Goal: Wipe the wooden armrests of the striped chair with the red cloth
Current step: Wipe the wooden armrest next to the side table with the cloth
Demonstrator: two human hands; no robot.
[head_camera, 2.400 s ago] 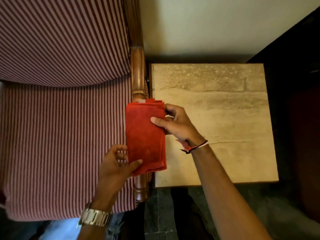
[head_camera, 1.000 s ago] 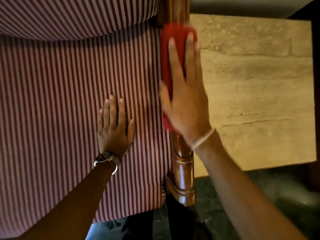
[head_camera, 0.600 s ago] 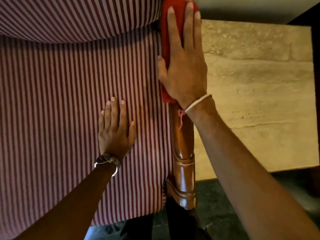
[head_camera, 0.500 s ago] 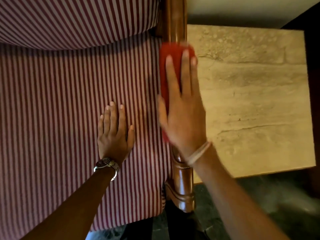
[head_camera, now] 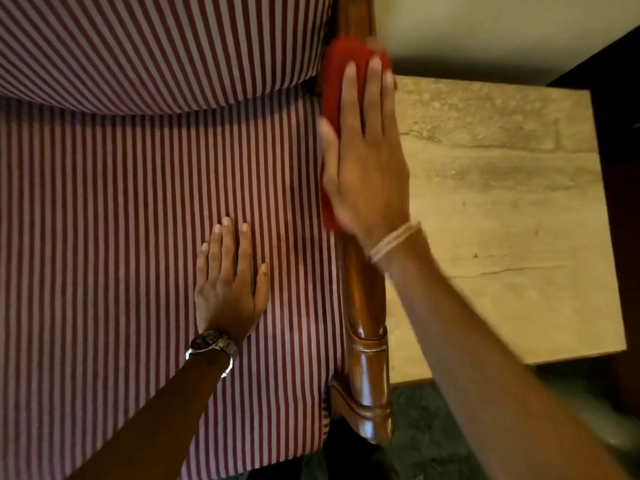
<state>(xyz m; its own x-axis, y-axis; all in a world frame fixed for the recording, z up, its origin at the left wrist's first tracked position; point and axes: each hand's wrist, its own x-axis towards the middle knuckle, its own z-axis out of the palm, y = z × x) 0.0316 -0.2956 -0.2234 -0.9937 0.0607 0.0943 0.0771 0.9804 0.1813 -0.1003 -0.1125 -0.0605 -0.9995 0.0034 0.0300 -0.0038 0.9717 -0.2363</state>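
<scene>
The striped chair [head_camera: 121, 202] fills the left of the view, with red and white stripes on seat and backrest. Its right wooden armrest [head_camera: 363, 306] runs up the middle, glossy brown with a turned front post. The folded red cloth [head_camera: 336, 84] lies over the armrest's far part, near the backrest. My right hand [head_camera: 363, 161] lies flat on the cloth, fingers straight and pointing away, pressing it onto the wood. My left hand [head_camera: 228, 285] rests palm down on the seat cushion, fingers together, holding nothing. A watch sits on its wrist. The left armrest is out of view.
A beige stone-topped side table [head_camera: 502, 220] stands tight against the armrest's right side. A pale wall [head_camera: 485, 29] is behind it, dark furniture [head_camera: 620, 168] at the far right, and dark floor [head_camera: 433, 438] below the table.
My right hand slides the cloth back and forth along the armrest; since half a second ago it has moved away toward the backrest. My left hand stays on the seat.
</scene>
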